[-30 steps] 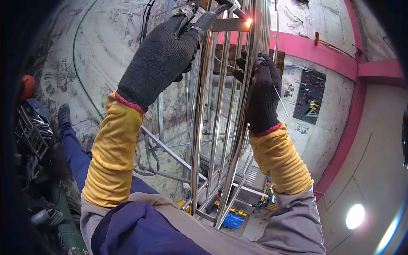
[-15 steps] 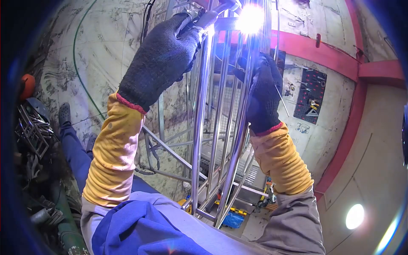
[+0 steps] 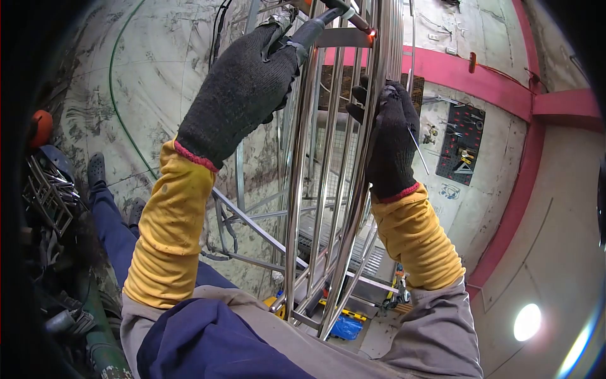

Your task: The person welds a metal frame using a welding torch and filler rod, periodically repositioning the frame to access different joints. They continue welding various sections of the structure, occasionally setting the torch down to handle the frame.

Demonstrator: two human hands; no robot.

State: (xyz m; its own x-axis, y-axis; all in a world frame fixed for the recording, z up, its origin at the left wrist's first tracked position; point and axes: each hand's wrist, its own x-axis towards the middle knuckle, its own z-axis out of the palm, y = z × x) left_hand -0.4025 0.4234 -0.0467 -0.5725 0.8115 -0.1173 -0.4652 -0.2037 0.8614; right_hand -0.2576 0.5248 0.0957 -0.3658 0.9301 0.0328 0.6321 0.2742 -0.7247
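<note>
Plainly, torch (image 3: 314, 29) at crossbar (image 3: 343, 38) edge, hands (image 3: 237, 95) (image 3: 392, 142) apart

Torch (image 3: 309, 33) at metal frame (image 3: 323, 170); hose (image 3: 113, 91) left, tool board (image 3: 461, 142) right.

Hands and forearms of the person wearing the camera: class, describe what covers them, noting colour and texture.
The left hand and right hand wear dark knitted gloves with red edging. Wrinkled yellow sleeves cover the forearms, with grey sleeves beyond them.
</note>
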